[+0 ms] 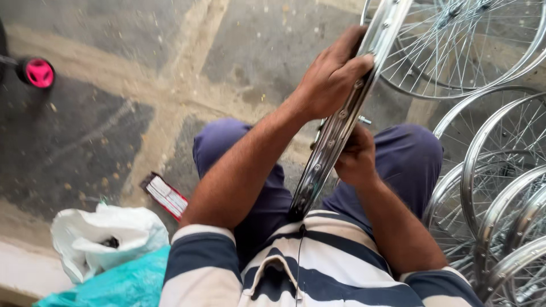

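Note:
A shiny metal bicycle wheel rim stands on edge between my knees, running from my lap up to the top of the view. My left hand wraps over the rim's upper part, fingers curled onto its outer face. My right hand is closed at the rim's inner side near the hub, where a small metal axle end sticks out. Whether it holds a tool is hidden. I sit in blue trousers and a striped shirt.
Several spoked wheels lean stacked at the right, one more at top right. A white plastic bag and teal cloth lie bottom left, a small red-edged packet on the stone floor, and a pink wheel at far left.

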